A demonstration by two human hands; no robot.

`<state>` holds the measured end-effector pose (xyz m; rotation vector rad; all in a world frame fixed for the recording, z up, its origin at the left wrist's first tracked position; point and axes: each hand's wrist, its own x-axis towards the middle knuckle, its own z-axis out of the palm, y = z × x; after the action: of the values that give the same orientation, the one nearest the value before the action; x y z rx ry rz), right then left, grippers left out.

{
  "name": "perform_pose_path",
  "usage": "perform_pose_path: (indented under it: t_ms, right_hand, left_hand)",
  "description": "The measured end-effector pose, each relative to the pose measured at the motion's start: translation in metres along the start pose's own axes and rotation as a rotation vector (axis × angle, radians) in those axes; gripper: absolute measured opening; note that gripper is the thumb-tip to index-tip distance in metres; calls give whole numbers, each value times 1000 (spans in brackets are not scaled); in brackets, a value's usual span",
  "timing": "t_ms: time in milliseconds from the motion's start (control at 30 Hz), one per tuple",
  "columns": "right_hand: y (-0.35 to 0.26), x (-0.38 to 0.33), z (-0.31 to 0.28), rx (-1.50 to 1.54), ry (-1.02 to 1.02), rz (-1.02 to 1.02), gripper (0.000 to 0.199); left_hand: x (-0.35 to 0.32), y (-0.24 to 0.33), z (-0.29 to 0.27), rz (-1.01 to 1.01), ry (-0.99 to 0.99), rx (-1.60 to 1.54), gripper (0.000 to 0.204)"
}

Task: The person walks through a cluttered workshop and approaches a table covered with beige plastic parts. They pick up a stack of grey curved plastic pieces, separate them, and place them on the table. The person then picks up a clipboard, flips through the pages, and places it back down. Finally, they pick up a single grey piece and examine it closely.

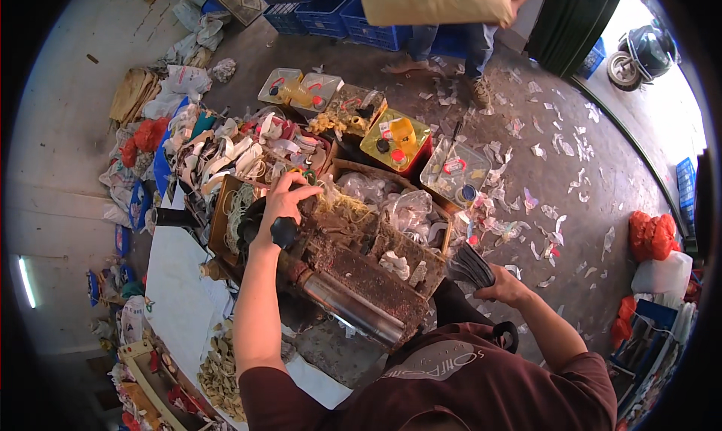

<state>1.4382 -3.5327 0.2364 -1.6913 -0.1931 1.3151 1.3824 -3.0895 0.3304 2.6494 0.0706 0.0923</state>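
My left hand (pixel 284 205), its wrist wearing a dark round watch (pixel 283 232), reaches over a dirt-caked brown work surface (pixel 331 247). Its fingers are bent and somewhat apart, with nothing visible in them. Right beside it lies a tangle of pale yellow strings (pixel 346 205). Held in my right hand (pixel 505 286) is a fanned stack of thin dark grey strips (pixel 471 267), to the right of the work surface. A shiny metal cylinder (pixel 353 308) runs along the surface's near side.
Beyond are tins (pixel 391 139) with bottles, and a box of clear plastic bags (pixel 410 209). Shoe parts (pixel 233 153) are heaped on the left. Scraps (pixel 560 141) litter the floor. A person at the back carries a tan sack (pixel 436 1) near blue crates (pixel 327 13).
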Motion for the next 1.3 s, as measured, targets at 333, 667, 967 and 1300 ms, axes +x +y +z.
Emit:
perform_pose_path:
  t_ms: [333, 667, 967, 1300]
  right_hand:
    - [-4, 36, -15, -131, -21, -122, 51]
    - [25, 57, -22, -154, -36, -95, 48]
    - [11, 66, -44, -123, -47, -12, 48]
    - [-76, 79, -47, -141, 59, -321, 53]
  left_hand:
    - [-3, -15, 6, 18, 220, -18, 41]
    - [-40, 14, -13, -158, 260, -226, 29]
    - [-40, 4, -4, -158, 294, -352, 45]
    - [-20, -18, 2, -307, 288, -802, 53]
